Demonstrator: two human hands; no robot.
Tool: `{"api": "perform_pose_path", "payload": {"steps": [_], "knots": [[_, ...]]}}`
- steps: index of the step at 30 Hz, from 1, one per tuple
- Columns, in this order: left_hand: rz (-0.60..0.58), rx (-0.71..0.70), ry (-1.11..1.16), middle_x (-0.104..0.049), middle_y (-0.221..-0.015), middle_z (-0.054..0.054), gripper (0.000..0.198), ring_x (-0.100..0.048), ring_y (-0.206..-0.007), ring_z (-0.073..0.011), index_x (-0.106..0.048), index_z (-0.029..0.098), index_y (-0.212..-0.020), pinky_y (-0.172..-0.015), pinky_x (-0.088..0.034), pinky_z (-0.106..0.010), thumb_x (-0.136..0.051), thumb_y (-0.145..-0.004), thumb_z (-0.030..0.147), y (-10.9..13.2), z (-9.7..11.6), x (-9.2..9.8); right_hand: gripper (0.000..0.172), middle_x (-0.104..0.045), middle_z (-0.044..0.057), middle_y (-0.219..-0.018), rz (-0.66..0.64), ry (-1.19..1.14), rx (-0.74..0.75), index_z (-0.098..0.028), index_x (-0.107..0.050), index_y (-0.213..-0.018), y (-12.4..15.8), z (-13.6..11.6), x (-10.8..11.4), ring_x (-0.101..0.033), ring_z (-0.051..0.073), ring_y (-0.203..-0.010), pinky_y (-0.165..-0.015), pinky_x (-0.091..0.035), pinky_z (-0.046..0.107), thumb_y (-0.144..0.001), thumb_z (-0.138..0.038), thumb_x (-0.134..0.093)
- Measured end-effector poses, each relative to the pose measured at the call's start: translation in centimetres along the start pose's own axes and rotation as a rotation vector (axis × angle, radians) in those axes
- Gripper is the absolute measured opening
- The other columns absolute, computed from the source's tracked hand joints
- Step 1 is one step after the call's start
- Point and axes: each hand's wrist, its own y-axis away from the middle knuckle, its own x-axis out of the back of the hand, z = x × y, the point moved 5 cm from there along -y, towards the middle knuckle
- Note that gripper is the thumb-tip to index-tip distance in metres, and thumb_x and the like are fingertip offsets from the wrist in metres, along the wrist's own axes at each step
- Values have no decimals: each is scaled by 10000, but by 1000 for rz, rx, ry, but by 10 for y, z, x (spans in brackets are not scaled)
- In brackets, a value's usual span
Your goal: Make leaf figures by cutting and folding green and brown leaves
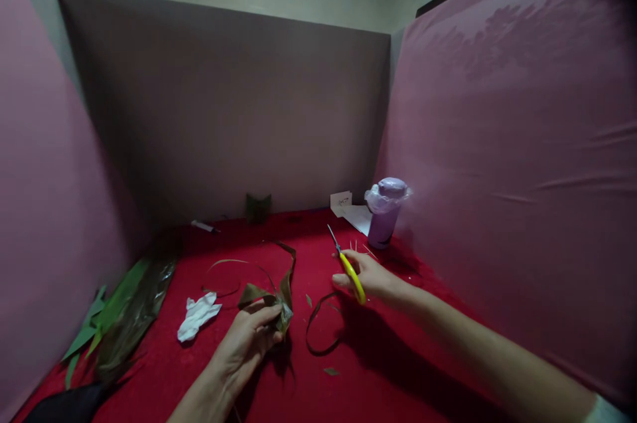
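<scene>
My left hand [251,337] is closed on a folded leaf bundle [284,307], brownish green, with loose strips curling up and away from it. A pale, shiny patch shows on the bundle beside my thumb. To the right, my right hand [365,273] grips a pair of scissors [351,273] with yellow handles. The blades point up and away from me and look closed. Between the hands a thin brown leaf strip [308,337] lies curled on the red cloth [279,390], with small leaf scraps near it.
At left lie green leaves [119,290] and long brown leaves [144,310], with a crumpled white tissue [198,317] nearby. Toward the back are a white tube [203,226], a folded leaf piece [258,208], a small card [341,202] and a purple bottle [383,224]. Pink and grey walls enclose the table.
</scene>
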Motion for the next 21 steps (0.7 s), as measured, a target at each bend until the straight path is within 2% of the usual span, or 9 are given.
{"api": "perform_pose_path", "payload": {"steps": [4, 7, 10, 12, 15, 18, 21], "knots": [[-8, 2, 14, -627, -566, -16, 118, -562, -474, -101, -623, 105, -637, -406, -440, -191, -732, -590, 99, 4, 0, -5, 493, -433, -62, -567, -63, -176, -7, -186, -409, -986, 36, 5, -25, -458, 111, -441, -424, -370, 234, -734, -601, -491], [-21, -3, 14, -616, -562, -11, 126, -555, -478, -100, -612, 107, -632, -417, -438, -197, -733, -598, 122, 8, 1, -8, 500, -405, -67, -590, -189, -323, 55, -202, -429, -945, 66, 4, -42, -426, 94, -489, -477, -362, 219, -699, -618, -561], [-36, -23, -20, -643, -624, -26, 126, -569, -512, -104, -628, 108, -704, -446, -456, -206, -720, -626, 144, 10, 3, -10, 386, -428, -53, -603, -222, -158, 60, -193, -492, -853, 87, -2, -51, -381, 89, -506, -472, -304, 211, -739, -553, -574], [-34, -41, -31, -646, -641, -21, 155, -574, -524, -109, -631, 118, -739, -448, -463, -212, -724, -618, 145, 10, 4, -9, 340, -469, -47, -589, -175, 11, 17, -191, -518, -835, 92, -6, -53, -401, 106, -531, -490, -290, 225, -721, -493, -624], [-16, -60, -45, -653, -673, -25, 192, -585, -555, -116, -638, 118, -772, -471, -479, -218, -730, -606, 139, 10, 5, -7, 304, -494, -47, -581, -95, 117, -4, -200, -523, -821, 89, -14, -58, -418, 124, -551, -494, -267, 234, -702, -446, -655], [-8, -70, -75, -667, -722, -44, 204, -599, -590, -121, -646, 103, -796, -504, -494, -222, -726, -612, 140, 11, 7, -7, 340, -512, -46, -603, -60, 159, -54, -216, -531, -825, 86, -16, -66, -441, 137, -570, -505, -276, 237, -648, -448, -706], [-6, -99, -88, -663, -704, -33, 181, -602, -587, -125, -643, 109, -787, -487, -493, -220, -716, -627, 148, 13, 10, -9, 453, -576, -27, -672, -20, 196, -125, -236, -554, -897, 89, -14, -71, -497, 174, -643, -566, -317, 256, -558, -446, -769]]}}
